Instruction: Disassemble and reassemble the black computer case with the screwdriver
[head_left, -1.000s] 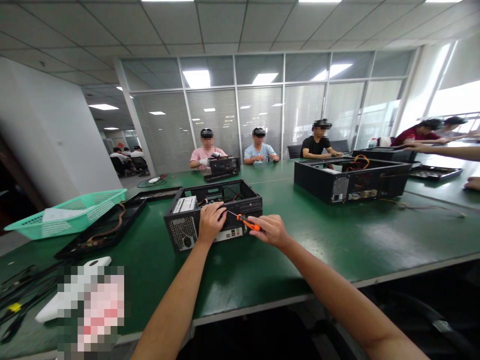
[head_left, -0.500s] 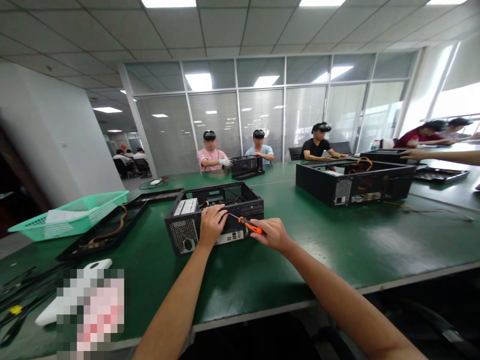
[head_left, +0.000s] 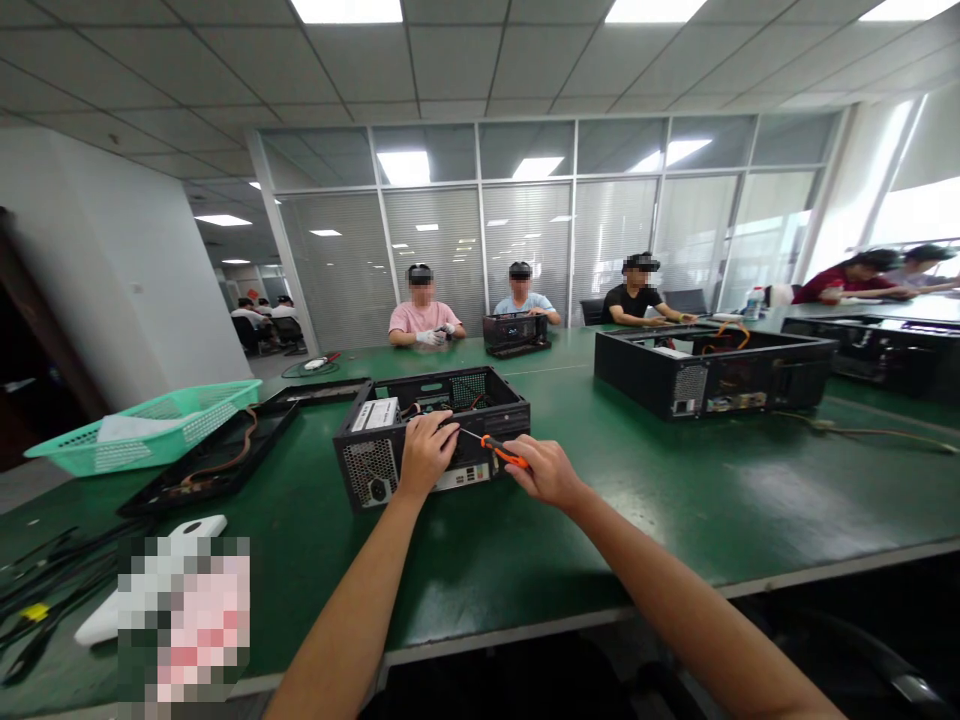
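Observation:
An open black computer case lies on the green table in front of me, its rear panel towards me. A silver power supply sits in its left corner. My left hand is closed over the case's rear top edge, beside the power supply. My right hand grips an orange-and-black screwdriver. Its thin shaft points left, its tip close to my left fingertips. What the tip touches is hidden.
A green plastic basket and a black side panel lie left. Nearer are black cables and a white object, partly blurred out. Another open case stands right. Co-workers sit across the table.
My hands and the screwdriver hold nearly the same pose. Opposite, a gloved co-worker's hands have left a case. At far right, a reaching arm is gone and the case there appears shifted.

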